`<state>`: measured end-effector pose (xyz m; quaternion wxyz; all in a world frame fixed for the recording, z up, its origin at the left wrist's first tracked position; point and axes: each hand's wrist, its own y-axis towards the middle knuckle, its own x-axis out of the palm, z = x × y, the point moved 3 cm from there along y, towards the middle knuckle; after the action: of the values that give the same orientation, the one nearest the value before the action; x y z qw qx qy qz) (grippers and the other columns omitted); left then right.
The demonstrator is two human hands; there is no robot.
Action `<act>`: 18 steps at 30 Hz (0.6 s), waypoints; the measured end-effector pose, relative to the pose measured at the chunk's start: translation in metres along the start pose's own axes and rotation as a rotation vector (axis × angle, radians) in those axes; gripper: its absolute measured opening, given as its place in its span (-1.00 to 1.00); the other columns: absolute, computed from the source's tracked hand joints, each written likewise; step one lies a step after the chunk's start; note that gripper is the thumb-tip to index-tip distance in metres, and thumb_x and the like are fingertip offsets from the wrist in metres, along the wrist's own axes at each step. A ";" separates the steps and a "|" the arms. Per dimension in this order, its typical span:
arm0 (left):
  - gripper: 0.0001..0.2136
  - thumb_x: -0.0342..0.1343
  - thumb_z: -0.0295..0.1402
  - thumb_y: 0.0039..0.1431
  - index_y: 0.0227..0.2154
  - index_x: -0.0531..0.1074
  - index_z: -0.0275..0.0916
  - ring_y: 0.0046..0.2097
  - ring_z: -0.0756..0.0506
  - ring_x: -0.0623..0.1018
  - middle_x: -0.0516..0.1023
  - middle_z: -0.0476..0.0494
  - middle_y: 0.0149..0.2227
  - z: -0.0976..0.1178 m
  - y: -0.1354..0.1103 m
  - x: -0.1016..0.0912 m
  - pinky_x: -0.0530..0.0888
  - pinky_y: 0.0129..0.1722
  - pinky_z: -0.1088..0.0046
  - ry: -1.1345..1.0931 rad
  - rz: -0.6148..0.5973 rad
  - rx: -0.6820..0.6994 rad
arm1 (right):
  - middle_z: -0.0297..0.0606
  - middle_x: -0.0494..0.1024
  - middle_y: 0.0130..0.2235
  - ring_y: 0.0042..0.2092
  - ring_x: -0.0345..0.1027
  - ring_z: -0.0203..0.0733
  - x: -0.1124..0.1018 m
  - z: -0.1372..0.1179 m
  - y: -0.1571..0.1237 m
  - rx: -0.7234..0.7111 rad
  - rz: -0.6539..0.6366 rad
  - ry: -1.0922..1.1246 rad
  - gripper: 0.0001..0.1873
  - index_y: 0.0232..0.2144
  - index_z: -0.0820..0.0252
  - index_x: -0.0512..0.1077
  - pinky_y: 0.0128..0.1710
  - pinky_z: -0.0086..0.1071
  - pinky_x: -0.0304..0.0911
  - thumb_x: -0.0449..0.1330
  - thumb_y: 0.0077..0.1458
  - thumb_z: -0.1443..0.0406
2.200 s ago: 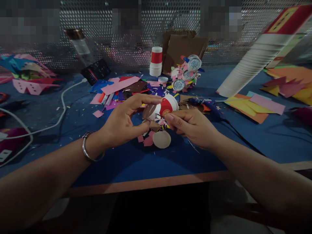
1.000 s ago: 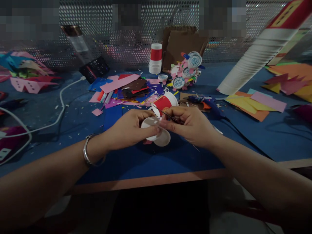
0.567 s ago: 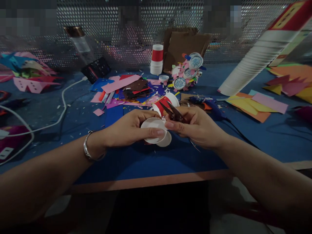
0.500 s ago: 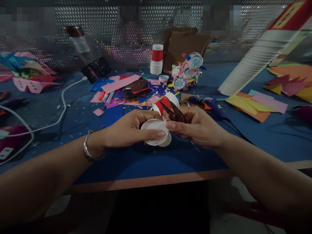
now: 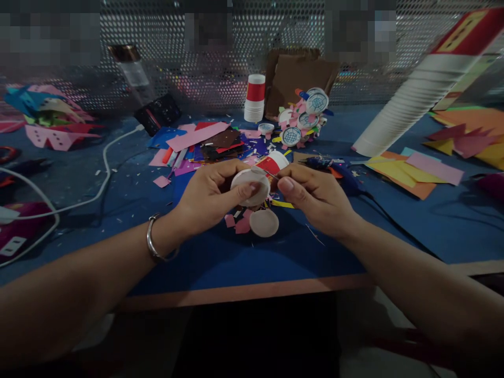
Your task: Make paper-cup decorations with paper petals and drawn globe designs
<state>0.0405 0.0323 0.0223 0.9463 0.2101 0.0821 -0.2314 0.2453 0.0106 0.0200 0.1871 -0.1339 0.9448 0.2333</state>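
My left hand (image 5: 220, 197) is closed on a white paper disc (image 5: 249, 195), thumb flat on its face and fingers behind. A small pale flap stands at the disc's top edge. My right hand (image 5: 311, 191) is pinched beside that edge; a thin dark line shows at its fingertips, but what it is I cannot make out. Below the hands lies a second pale disc (image 5: 263, 223), next to pink paper scraps (image 5: 242, 223). Just behind the hands a red and white paper cup (image 5: 271, 164) rests on its side.
A long leaning stack of paper cups (image 5: 417, 100) stands at right, beside coloured paper sheets (image 5: 413, 173). A glue gun (image 5: 342, 170) trails a black cord. Farther back are a short cup stack (image 5: 254, 98) and a cluster of decorated discs (image 5: 303, 118). A white cable (image 5: 105, 163) crosses at left.
The scissors seen in my right hand are no longer visible. My left hand has raised and tilted its disc, so the lower disc and pink scraps now show.
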 end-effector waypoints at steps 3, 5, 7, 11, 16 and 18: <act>-0.74 0.34 -0.11 0.29 -0.26 0.61 -0.23 -0.34 -0.04 0.52 0.62 -0.06 -0.34 0.003 -0.002 0.001 0.47 -0.35 0.43 0.053 0.000 0.052 | -0.30 0.50 -0.34 -0.33 0.29 -0.26 0.000 0.000 -0.003 -0.035 0.012 -0.092 -0.47 -0.29 0.15 0.55 -0.38 -0.36 0.15 0.25 0.31 -0.19; -0.78 0.34 -0.16 0.29 -0.26 0.62 -0.23 -0.33 -0.04 0.52 0.61 -0.07 -0.33 0.004 -0.003 0.002 0.45 -0.34 0.42 0.078 -0.018 0.071 | -0.31 0.50 -0.36 -0.34 0.28 -0.26 0.000 0.000 -0.004 -0.050 0.008 -0.130 -0.47 -0.27 0.15 0.55 -0.37 -0.35 0.15 0.26 0.30 -0.19; -0.84 0.34 -0.24 0.28 -0.26 0.62 -0.24 -0.32 -0.03 0.51 0.62 -0.08 -0.31 0.004 -0.004 0.004 0.43 -0.35 0.43 0.105 -0.033 0.089 | -0.30 0.50 -0.37 -0.34 0.27 -0.25 -0.001 -0.001 -0.004 -0.059 0.003 -0.162 -0.46 -0.27 0.15 0.54 -0.38 -0.35 0.13 0.25 0.31 -0.20; -0.91 0.30 -0.34 0.27 -0.24 0.63 -0.23 -0.29 -0.03 0.54 0.66 -0.10 -0.27 0.003 -0.003 0.006 0.46 -0.29 0.44 0.129 -0.064 0.134 | -0.31 0.50 -0.37 -0.36 0.28 -0.26 -0.001 -0.003 -0.006 -0.109 0.004 -0.206 -0.48 -0.29 0.14 0.52 -0.40 -0.35 0.12 0.25 0.31 -0.18; -0.90 0.31 -0.31 0.29 -0.25 0.65 -0.21 -0.27 -0.04 0.57 0.70 -0.10 -0.24 0.003 -0.004 0.007 0.48 -0.25 0.44 0.129 -0.079 0.134 | -0.38 0.40 -0.45 -0.43 0.16 -0.31 0.000 -0.006 -0.009 -0.161 0.028 -0.246 -0.51 -0.32 0.14 0.49 -0.44 -0.35 0.06 0.28 0.31 -0.15; -0.89 0.31 -0.28 0.31 -0.27 0.65 -0.20 -0.29 -0.03 0.55 0.68 -0.08 -0.28 0.005 -0.004 0.007 0.47 -0.26 0.44 0.123 -0.087 0.141 | -0.39 0.39 -0.46 -0.45 0.15 -0.32 0.001 -0.009 -0.011 -0.178 0.038 -0.276 -0.52 -0.34 0.14 0.47 -0.45 -0.35 0.05 0.28 0.32 -0.13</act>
<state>0.0444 0.0239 0.0233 0.9113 0.2864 0.1327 -0.2642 0.2457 -0.0028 0.0227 0.2979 -0.0988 0.8881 0.3357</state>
